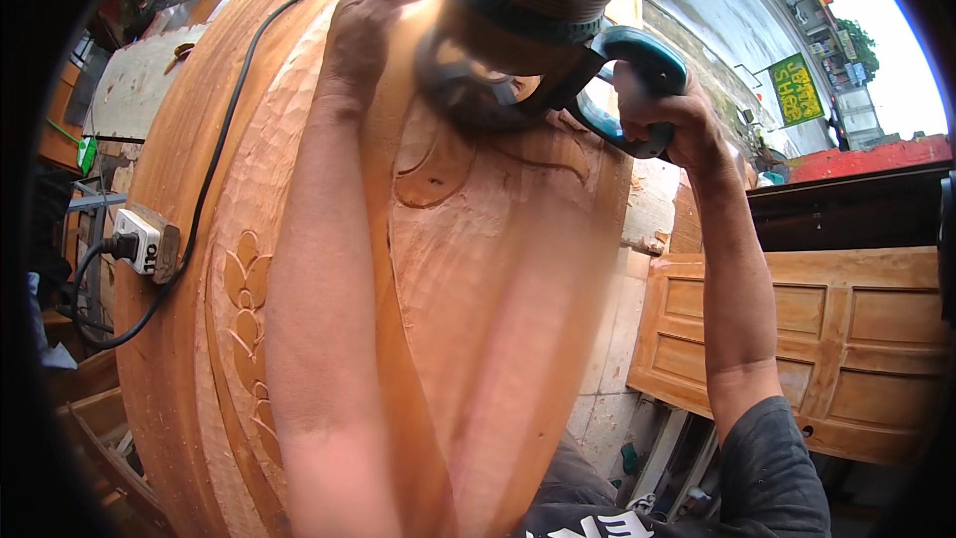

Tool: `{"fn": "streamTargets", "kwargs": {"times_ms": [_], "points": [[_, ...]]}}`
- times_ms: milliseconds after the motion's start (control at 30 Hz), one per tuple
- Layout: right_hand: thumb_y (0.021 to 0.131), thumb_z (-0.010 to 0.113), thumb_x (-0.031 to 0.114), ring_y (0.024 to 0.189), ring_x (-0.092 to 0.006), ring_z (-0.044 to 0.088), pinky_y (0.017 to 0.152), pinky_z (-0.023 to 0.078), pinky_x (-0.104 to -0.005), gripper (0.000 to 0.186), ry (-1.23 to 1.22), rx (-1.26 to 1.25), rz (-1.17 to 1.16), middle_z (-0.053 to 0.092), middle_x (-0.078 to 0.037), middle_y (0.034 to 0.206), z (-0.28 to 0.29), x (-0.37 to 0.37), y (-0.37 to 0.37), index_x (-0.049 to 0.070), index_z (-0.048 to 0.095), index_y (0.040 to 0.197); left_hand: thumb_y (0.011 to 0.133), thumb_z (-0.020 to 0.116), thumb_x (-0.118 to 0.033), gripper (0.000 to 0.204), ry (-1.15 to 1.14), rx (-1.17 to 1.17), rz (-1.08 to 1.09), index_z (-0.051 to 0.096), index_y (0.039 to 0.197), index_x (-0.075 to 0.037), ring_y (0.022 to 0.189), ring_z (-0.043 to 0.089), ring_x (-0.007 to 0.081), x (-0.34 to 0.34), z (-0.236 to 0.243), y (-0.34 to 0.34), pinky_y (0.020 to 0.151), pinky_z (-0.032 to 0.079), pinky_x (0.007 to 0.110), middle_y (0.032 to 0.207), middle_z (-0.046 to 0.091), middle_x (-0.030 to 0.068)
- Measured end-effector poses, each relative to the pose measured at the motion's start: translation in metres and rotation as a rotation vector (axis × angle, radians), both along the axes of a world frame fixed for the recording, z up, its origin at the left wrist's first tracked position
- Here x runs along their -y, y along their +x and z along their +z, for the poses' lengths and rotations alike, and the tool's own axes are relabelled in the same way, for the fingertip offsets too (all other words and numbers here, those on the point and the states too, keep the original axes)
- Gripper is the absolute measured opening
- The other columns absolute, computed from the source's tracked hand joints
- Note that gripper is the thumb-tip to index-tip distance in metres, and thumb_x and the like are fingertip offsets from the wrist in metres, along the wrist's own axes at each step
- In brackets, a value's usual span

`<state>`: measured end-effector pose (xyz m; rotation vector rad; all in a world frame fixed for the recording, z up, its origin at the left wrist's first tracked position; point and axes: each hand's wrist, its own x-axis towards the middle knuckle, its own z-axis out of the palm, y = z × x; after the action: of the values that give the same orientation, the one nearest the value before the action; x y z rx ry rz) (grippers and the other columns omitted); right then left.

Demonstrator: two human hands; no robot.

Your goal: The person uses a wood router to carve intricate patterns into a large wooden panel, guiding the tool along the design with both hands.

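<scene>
A power router with a black-and-teal body and a round base rests on a carved wooden panel with leaf patterns and chiselled texture. My left hand is at the router's upper left, fingers wrapped round its side knob, which is partly hidden. My right hand grips the teal-edged loop handle on the router's right. A black cord runs over the panel's left part to a plug in a white socket block on the wood.
A panelled wooden door lies to the right, below a red ledge. A street with a green-and-yellow sign is beyond at upper right. Boards and clutter fill the left side, and pale tiled floor shows below.
</scene>
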<state>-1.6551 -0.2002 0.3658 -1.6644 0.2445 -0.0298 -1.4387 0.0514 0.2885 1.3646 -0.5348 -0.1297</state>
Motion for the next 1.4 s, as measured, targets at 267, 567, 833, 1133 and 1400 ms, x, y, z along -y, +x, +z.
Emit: {"fn": "streamTargets", "kwargs": {"times_ms": [267,567,833,1133,1400], "points": [[0.070,0.076,0.005,0.059,-0.0132,0.060,0.058,0.047,-0.0273,0.033,-0.007,0.026,0.008,0.065,-0.005,0.075,-0.002,0.001,0.004,0.001,0.069,0.102,0.100,0.055,-0.064,0.065,0.023,0.004,-0.013,0.059,0.138,-0.012,0.121,0.063,0.0159,0.002,-0.003,0.013,0.109,0.044,0.036,0.124,0.067,0.0046],[0.070,0.075,0.005,0.059,-0.0136,0.061,0.058,0.048,-0.0269,0.031,-0.001,0.040,0.019,0.067,-0.006,0.076,-0.003,0.003,0.008,0.002,0.069,0.100,0.100,0.057,-0.063,0.068,-0.005,-0.030,0.008,0.057,0.141,-0.009,0.122,0.064,0.0206,0.007,-0.007,0.019,0.111,0.044,0.038,0.126,0.067,0.0080],[0.070,0.075,0.005,0.058,-0.0128,0.060,0.057,0.046,-0.0267,0.030,-0.007,0.045,0.011,0.064,-0.005,0.074,-0.003,0.001,0.012,0.001,0.069,0.099,0.101,0.057,-0.061,0.069,-0.003,-0.038,-0.017,0.055,0.144,-0.008,0.125,0.063,0.0233,0.006,-0.005,0.021,0.113,0.043,0.038,0.129,0.066,0.0099],[0.070,0.074,0.006,0.057,-0.0120,0.056,0.056,0.042,-0.0264,0.031,-0.025,0.036,-0.011,0.060,-0.003,0.070,-0.004,-0.001,0.010,-0.001,0.068,0.100,0.102,0.057,-0.058,0.068,-0.079,0.003,0.022,0.053,0.147,-0.007,0.126,0.062,0.0237,0.008,-0.007,0.020,0.114,0.043,0.039,0.136,0.063,0.0102],[0.071,0.073,0.006,0.056,-0.0111,0.055,0.054,0.040,-0.0262,0.028,-0.041,0.025,-0.016,0.059,-0.003,0.067,-0.004,-0.002,0.013,0.001,0.067,0.097,0.102,0.058,-0.058,0.069,-0.083,0.010,0.012,0.053,0.147,-0.007,0.126,0.062,0.0237,0.011,-0.009,0.027,0.114,0.043,0.039,0.137,0.063,0.0100]]}}
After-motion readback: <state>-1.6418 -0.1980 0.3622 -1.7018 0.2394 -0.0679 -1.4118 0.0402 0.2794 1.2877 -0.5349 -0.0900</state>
